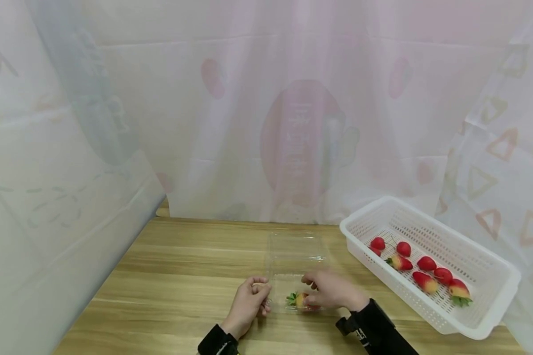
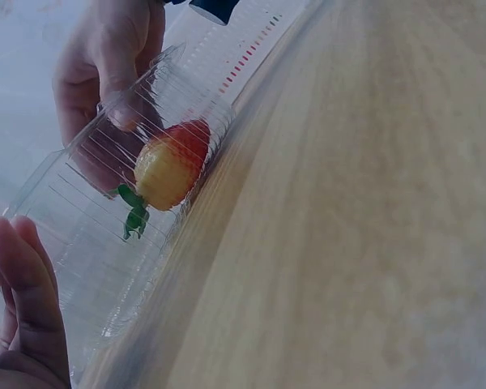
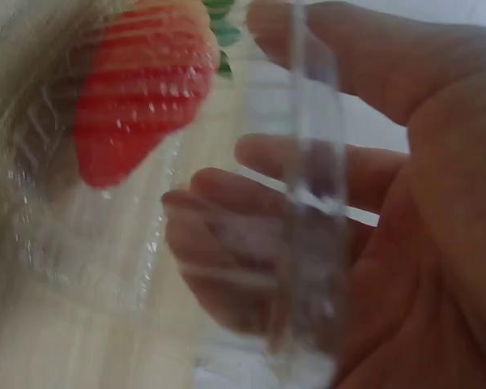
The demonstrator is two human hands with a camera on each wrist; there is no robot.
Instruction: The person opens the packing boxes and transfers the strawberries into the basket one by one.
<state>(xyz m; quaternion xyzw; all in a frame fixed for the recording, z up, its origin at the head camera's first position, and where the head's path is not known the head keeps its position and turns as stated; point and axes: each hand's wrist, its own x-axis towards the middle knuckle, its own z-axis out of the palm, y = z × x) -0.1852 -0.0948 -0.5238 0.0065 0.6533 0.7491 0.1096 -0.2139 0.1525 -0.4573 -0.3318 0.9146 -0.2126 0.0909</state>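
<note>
A clear plastic clamshell box (image 1: 279, 291) lies unfolded on the table, its lid (image 1: 295, 246) laid back away from me. Inside it, against the near wall, is a strawberry (image 2: 172, 166) with a red tip, a pale yellow top and green leaves. My left hand (image 1: 247, 301) pinches the box's left rim between thumb and fingers. Over the right part of the box is my right hand (image 1: 330, 290), its fingers spread and loosely bent. In the right wrist view the strawberry (image 3: 146, 89) lies apart from those fingers, seen through the clear wall.
A white perforated plastic basket (image 1: 431, 224) stands at the right, slanted on the wooden table (image 1: 169, 286). Several red and red-yellow strawberries (image 1: 426, 264) lie in it. Printed white curtains (image 1: 231, 123) hang behind and along both sides.
</note>
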